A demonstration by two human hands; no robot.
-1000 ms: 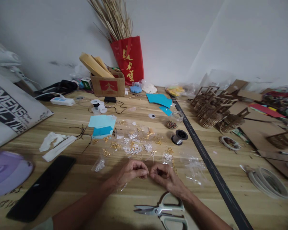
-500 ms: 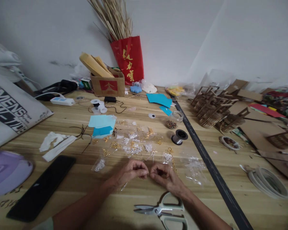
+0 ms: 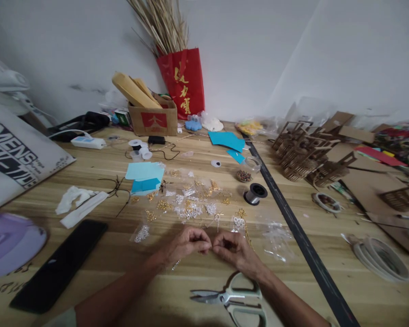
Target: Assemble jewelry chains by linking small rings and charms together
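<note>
My left hand and my right hand rest on the wooden table, fingertips meeting in a pinch at the middle. Both are closed on something too small to make out. A thin chain trails under my left wrist. Just beyond the hands lie scattered small gold and silver findings and little clear bags. Grey-handled scissors lie below my right wrist.
A black phone lies at the left, a wire spool and a bead cup at the right. Blue paper, a cardboard box, a red bag, wooden cut-outs and tape rolls surround them.
</note>
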